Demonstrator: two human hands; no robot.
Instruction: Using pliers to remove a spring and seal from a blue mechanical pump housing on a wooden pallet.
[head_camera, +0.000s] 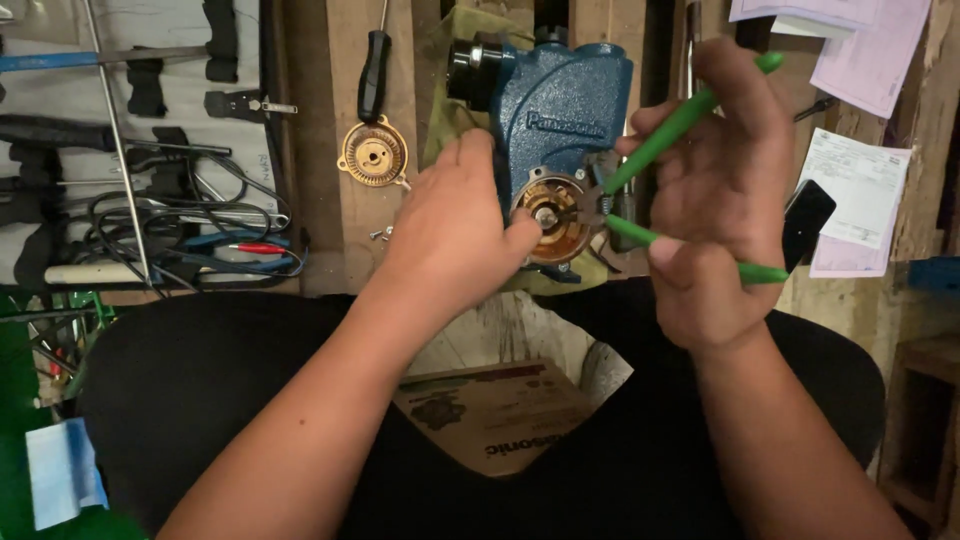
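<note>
Head view: a blue pump housing (560, 120) is propped on the wooden desk (340, 230), its round brass-coloured opening (553, 215) turned toward the camera. The housing is steadied by the left hand (450, 235), fingers curled against its lower edge beside the opening. Green-handled pliers (668, 135) are gripped in the right hand (720, 190), handles spread, tips set into the opening. A separate brass-coloured disc (373, 155) (below a black-handled screwdriver (374, 75)) lies to the left, near tangled cables (190, 230).
</note>
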